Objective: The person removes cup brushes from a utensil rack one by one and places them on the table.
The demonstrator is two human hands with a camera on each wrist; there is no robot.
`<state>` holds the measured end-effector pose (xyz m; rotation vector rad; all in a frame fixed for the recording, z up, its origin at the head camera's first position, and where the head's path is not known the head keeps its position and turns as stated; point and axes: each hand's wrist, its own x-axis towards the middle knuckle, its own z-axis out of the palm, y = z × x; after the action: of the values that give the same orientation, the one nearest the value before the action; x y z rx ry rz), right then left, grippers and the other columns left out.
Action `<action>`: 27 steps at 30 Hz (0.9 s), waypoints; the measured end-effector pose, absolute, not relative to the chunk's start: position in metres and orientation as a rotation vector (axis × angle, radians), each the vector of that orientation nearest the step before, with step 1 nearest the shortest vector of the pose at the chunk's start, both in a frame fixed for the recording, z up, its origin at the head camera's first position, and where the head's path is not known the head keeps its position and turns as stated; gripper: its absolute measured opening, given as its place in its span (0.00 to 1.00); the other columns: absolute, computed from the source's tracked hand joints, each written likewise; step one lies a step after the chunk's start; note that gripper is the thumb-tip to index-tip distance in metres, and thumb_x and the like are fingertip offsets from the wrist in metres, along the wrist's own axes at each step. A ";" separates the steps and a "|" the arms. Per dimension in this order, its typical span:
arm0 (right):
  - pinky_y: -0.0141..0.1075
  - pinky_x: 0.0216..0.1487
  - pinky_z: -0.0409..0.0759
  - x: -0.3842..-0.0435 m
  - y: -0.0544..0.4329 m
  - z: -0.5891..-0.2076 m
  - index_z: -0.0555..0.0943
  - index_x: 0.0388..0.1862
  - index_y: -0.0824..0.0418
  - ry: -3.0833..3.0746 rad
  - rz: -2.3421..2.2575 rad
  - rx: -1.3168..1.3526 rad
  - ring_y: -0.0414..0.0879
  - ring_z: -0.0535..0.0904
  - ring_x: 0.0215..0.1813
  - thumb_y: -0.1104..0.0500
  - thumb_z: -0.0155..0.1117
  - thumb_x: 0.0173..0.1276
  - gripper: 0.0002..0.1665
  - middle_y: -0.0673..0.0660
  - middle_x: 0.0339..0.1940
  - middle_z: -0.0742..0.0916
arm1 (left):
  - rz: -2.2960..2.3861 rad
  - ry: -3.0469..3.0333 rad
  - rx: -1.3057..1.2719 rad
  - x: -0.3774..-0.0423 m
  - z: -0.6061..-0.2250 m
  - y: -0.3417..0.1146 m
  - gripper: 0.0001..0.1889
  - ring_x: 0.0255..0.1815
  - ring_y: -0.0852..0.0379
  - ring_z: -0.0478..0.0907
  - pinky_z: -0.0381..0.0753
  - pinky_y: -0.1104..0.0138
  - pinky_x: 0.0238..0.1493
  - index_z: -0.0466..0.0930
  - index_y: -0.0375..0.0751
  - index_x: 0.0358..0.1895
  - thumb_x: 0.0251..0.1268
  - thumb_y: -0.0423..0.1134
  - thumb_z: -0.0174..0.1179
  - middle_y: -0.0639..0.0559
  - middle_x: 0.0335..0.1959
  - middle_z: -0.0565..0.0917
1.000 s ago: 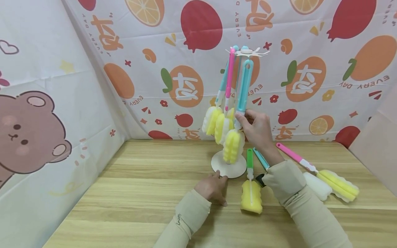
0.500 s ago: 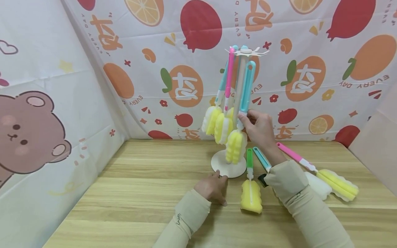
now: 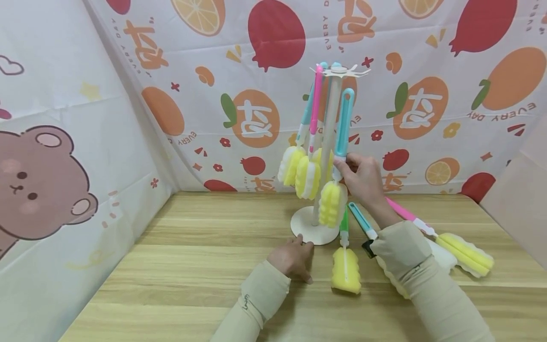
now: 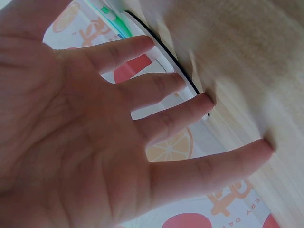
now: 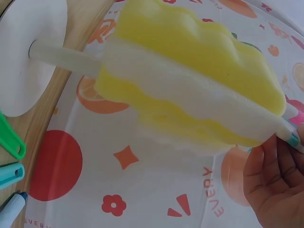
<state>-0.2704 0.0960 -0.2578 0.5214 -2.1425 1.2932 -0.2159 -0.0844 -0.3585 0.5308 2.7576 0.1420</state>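
My right hand (image 3: 363, 178) pinches a sponge bottle brush (image 3: 344, 123) at the white neck below its blue handle. This brush is held upright, right of the white stand's pole (image 3: 326, 142), its looped top below the hooked rack (image 3: 339, 71). Its yellow-and-white sponge head (image 5: 199, 71) fills much of the right wrist view. Several brushes hang from the rack's left side, among them a pink-handled brush (image 3: 315, 104). My left hand (image 3: 292, 259) has its fingers spread, fingertips at the front rim of the stand's round base (image 3: 314, 236) and on the wood.
On the table right of the base lie a green-handled brush (image 3: 346, 275), a blue-handled brush (image 3: 361, 219) partly under my right sleeve, a pink-handled brush (image 3: 466, 254) and a white sponge head (image 3: 444, 254). A fruit-print cloth (image 3: 252, 47) hangs behind the table.
My right hand has moved right and slightly down with the blue-handled brush, away from the pole and rack. The left hand has stayed at the base.
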 end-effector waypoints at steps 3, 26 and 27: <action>0.26 0.20 0.65 -0.271 0.099 -0.259 0.81 0.28 0.72 -2.153 1.264 0.517 0.46 0.68 0.22 0.65 0.63 0.74 0.14 0.58 0.19 0.77 | 0.153 2.758 0.531 -0.215 -0.359 -0.085 0.41 0.72 0.38 0.67 0.75 0.50 0.65 0.73 0.43 0.66 0.48 0.52 0.80 0.35 0.75 0.65; 0.28 0.22 0.71 -0.276 0.111 -0.262 0.85 0.38 0.75 -2.286 1.233 0.447 0.50 0.71 0.24 0.63 0.63 0.75 0.13 0.62 0.22 0.81 | 0.156 2.761 0.540 -0.214 -0.357 -0.085 0.41 0.71 0.37 0.67 0.74 0.50 0.66 0.74 0.43 0.66 0.48 0.51 0.80 0.35 0.75 0.66; 0.28 0.22 0.71 -0.276 0.112 -0.262 0.85 0.38 0.75 -2.291 1.233 0.445 0.50 0.71 0.23 0.63 0.62 0.75 0.13 0.61 0.22 0.81 | 0.156 2.761 0.540 -0.214 -0.357 -0.085 0.41 0.71 0.37 0.67 0.74 0.50 0.66 0.74 0.43 0.66 0.48 0.51 0.80 0.35 0.75 0.66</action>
<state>-0.2763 0.1117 -0.2619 0.4451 -2.2908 1.2329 -0.2143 -0.0847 -0.3573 0.5403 2.7606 0.1559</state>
